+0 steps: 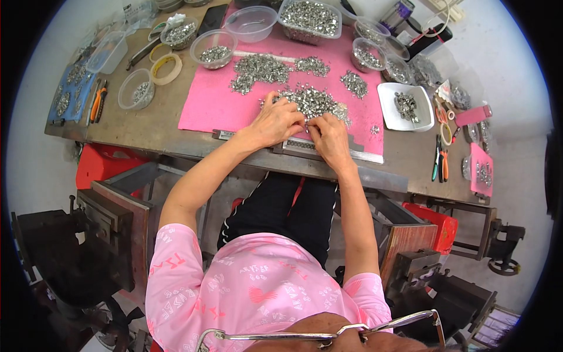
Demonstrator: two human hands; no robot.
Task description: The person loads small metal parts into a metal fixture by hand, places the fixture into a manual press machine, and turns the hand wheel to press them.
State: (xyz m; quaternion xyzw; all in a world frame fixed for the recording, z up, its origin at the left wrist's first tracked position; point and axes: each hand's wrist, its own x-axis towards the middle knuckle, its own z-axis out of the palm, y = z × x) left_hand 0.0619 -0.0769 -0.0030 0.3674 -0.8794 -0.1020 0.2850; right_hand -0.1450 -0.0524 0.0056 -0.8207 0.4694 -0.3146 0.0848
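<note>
My left hand (278, 122) rests at the near edge of a heap of small silvery metal pieces (314, 101) on a pink mat (202, 108). Its fingers are curled and its fingertips pinched together. Close beside it, my right hand (330, 137) has thumb and fingers pressed together too, over a narrow metal block with a patterned strip (298, 146) at the bench's front edge. Whatever lies between the fingertips of either hand is too small to make out. Farther back on the mat are more piles of metal pieces (261, 69).
Clear tubs (251, 24) and a filled container (309, 40) line the back. At right sit a white tray (387, 97) with pieces and pliers (444, 166). Tape rolls (166, 69), a small tub (136, 89) and orange-handled pliers (98, 102) are at left. Bench vises (105, 220) stand below.
</note>
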